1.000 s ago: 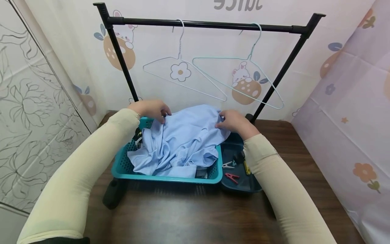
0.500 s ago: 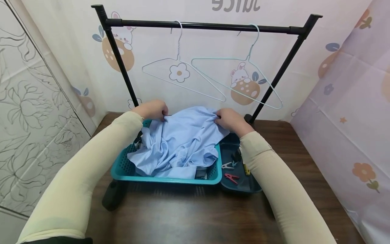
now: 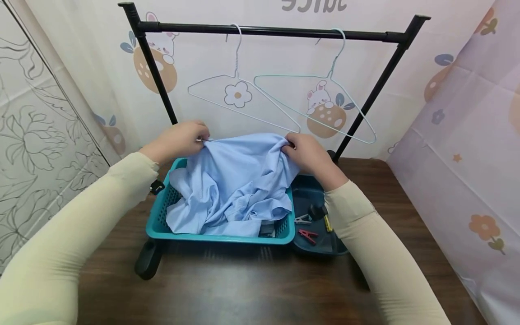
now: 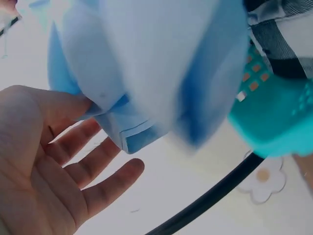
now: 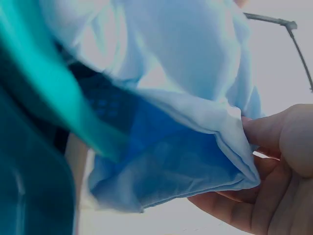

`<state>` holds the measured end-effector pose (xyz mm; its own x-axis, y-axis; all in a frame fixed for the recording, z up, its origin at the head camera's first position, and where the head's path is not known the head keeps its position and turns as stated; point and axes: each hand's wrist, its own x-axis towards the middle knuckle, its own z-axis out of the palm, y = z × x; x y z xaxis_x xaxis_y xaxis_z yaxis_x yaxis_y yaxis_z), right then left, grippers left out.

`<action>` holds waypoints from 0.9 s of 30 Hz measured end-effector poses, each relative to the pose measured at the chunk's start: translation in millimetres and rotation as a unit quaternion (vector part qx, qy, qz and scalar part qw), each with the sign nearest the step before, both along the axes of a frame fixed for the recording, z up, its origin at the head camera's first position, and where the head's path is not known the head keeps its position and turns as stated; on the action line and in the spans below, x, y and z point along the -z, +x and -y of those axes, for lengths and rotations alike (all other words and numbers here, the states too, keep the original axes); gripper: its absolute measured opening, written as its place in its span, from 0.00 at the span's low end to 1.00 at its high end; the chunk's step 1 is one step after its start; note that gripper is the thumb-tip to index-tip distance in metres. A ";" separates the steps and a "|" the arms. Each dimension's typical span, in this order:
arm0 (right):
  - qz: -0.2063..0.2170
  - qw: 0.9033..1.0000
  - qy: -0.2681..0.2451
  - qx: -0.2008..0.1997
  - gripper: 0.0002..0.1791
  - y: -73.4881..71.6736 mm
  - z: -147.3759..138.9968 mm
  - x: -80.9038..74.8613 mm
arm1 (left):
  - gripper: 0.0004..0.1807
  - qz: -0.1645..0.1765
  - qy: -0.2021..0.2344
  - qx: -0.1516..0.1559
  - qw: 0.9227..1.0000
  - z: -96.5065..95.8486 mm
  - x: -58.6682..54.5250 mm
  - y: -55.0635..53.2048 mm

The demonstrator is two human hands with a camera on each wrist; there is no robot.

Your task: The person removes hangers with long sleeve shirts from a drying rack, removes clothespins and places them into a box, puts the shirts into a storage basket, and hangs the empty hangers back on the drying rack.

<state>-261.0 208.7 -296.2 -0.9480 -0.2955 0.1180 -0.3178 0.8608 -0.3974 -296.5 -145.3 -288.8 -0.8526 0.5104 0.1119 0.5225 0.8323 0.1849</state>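
A light blue garment (image 3: 239, 180) lies rumpled in a teal basket (image 3: 219, 238), its far edge raised between both hands. My left hand (image 3: 183, 140) pinches the upper left corner; in the left wrist view, thumb and index finger meet on the cloth (image 4: 112, 112) while the other fingers spread below it. My right hand (image 3: 306, 153) grips the upper right part, and the right wrist view shows the thumb on the hemmed edge (image 5: 230, 132) with fingers behind. What kind of garment it is cannot be told from its folds. Plaid fabric (image 4: 283, 44) sits beneath in the basket.
Two wire hangers, one pale (image 3: 237, 77) and one mint (image 3: 331, 77), hang on a black rack (image 3: 272, 31) above. Right of the basket stands a dark tray (image 3: 300, 246) holding red (image 3: 308, 235), grey (image 3: 302, 220) and yellow (image 3: 327, 223) clips. A rack foot (image 3: 148, 259) juts forward at left.
Both hands have taken hold of the garment's far edge and lifted it slightly. My left hand has moved left and up, stretching the cloth between them.
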 end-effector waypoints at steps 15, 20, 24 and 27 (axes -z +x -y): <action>-0.034 0.990 -0.010 -0.139 0.05 63.1 38.0 -32.6 | 0.09 -0.027 -0.038 0.077 0.996 16.9 -27.7 70.8; 0.029 0.978 0.003 -0.206 0.06 70.6 52.9 -24.6 | 0.16 0.048 -0.052 0.127 0.989 16.1 -19.9 80.9; 0.087 0.961 0.029 -0.260 0.05 68.1 64.3 -13.7 | 0.18 0.113 -0.070 0.154 0.979 12.9 -7.8 84.7; 0.136 0.948 0.046 -0.285 0.07 64.5 73.6 -5.5 | 0.19 0.164 -0.087 0.153 0.971 10.5 1.3 85.3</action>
<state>-196.5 135.1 -290.7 -0.6224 -0.7662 -0.1600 -0.6384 0.6152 -0.4626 -211.2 -155.8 -290.2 -0.6335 0.7318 -0.2512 0.6866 0.6814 0.2534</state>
